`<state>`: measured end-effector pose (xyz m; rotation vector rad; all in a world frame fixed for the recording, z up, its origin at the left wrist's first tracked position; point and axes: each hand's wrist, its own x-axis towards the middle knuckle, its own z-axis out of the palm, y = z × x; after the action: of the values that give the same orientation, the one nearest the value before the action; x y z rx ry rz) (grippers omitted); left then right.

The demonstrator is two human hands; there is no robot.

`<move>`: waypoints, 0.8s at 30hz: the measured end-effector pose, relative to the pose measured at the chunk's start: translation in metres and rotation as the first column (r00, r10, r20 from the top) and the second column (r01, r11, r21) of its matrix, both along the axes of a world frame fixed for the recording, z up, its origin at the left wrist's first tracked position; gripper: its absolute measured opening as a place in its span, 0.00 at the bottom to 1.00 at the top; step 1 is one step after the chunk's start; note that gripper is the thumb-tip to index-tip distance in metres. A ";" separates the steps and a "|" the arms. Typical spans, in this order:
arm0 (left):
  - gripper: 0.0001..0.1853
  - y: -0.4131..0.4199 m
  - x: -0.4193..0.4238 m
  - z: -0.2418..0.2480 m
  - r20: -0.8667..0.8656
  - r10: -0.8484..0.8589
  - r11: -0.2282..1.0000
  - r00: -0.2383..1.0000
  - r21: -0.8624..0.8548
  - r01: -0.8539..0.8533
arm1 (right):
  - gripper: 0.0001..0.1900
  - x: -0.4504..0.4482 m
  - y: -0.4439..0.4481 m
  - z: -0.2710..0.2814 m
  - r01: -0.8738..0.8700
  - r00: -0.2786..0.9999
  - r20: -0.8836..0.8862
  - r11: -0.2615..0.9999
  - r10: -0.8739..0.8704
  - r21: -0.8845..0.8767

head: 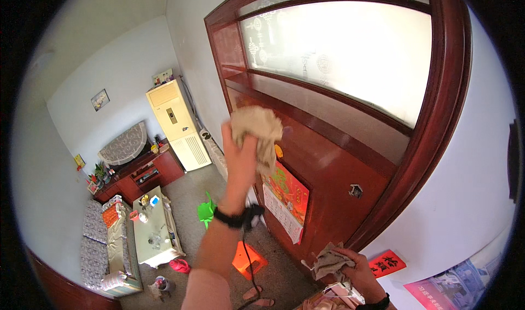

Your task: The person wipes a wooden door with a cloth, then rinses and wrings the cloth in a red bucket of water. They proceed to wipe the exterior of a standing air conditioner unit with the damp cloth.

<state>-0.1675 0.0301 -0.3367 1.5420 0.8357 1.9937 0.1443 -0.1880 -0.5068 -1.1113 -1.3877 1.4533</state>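
A beige cloth (262, 125) is in my left hand (240, 152), which is raised against or close in front of the dark red wooden door (328, 162), below its frosted glass transom window (340, 55). Lower right, my right hand (361, 271) grips a crumpled grey-brown cloth (331, 261) near the foot of the door frame. Between the two hands a red wall calendar (287, 199) hangs on the door. A small dark hook or fitting (355, 191) sits on the door to the calendar's right. Each wrist wears a black band.
Far below stand an orange plastic stool (247, 260), a green plastic thing (206, 210), pink slippers (262, 302) and a black cord (247, 252). Left are a coffee table (151, 232), a sofa (96, 248), a TV cabinet (166, 166) and a floor-standing air conditioner (178, 125).
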 end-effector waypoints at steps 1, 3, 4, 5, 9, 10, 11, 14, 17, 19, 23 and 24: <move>0.27 0.026 0.007 0.018 -0.073 0.124 0.984 0.990 0.141 -0.113 | 0.35 0.005 -0.002 -0.004 0.010 1.000 -0.025 1.000 -0.010 -0.005; 0.23 0.070 0.016 0.050 -0.259 0.274 0.941 0.926 0.269 -0.203 | 0.35 0.013 -0.003 -0.009 0.027 0.998 -0.060 0.999 -0.030 -0.044; 0.21 0.088 0.019 0.063 -0.369 0.289 0.930 0.883 0.326 -0.168 | 0.35 0.017 -0.002 -0.010 0.049 0.999 0.008 0.998 -0.048 -0.041; 0.19 0.106 0.025 0.075 -0.446 0.332 0.938 0.831 0.251 -0.240 | 0.35 0.021 -0.003 -0.010 0.045 0.999 -0.011 0.998 -0.046 -0.046; 0.15 0.140 0.059 0.086 -0.719 0.327 0.932 0.613 0.139 -0.334 | 0.34 0.036 -0.007 -0.010 0.063 0.998 0.015 0.997 -0.062 -0.055; 0.15 0.140 0.066 0.085 -0.789 0.269 0.935 0.552 0.077 -0.345 | 0.34 0.040 -0.009 -0.011 0.063 0.997 0.042 0.998 -0.062 -0.024; 0.14 0.138 0.072 0.083 -0.795 0.208 0.950 0.570 0.026 -0.311 | 0.34 0.044 -0.011 -0.012 0.083 0.996 0.019 0.995 -0.082 -0.058; 0.17 0.115 0.091 0.080 -0.847 0.112 0.985 0.519 0.027 -0.170 | 0.35 0.054 -0.015 -0.016 0.091 0.994 -0.048 0.994 -0.094 -0.069; 0.18 0.067 0.133 0.074 -0.855 0.085 0.994 0.512 0.109 0.016 | 0.35 0.058 -0.016 -0.017 0.075 0.994 -0.069 0.992 -0.082 -0.097; 0.12 0.027 0.164 0.076 -0.861 -0.013 0.984 0.509 0.081 0.162 | 0.35 0.057 -0.015 -0.015 0.069 0.997 -0.031 0.990 -0.073 -0.123; 0.16 -0.029 0.223 0.086 -0.967 -0.071 0.987 0.246 -0.032 0.160 | 0.32 0.049 -0.009 -0.006 -0.027 0.999 0.040 0.997 0.031 -0.076; 0.12 -0.035 0.222 0.085 -0.910 -0.070 0.969 0.408 0.036 0.246 | 0.32 0.046 -0.007 -0.006 -0.052 0.995 0.080 0.996 0.057 -0.072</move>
<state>0.0545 -0.0051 -0.2518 2.7538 0.8198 0.9348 0.1898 -0.1946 -0.5124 -1.1974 -1.4432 1.5207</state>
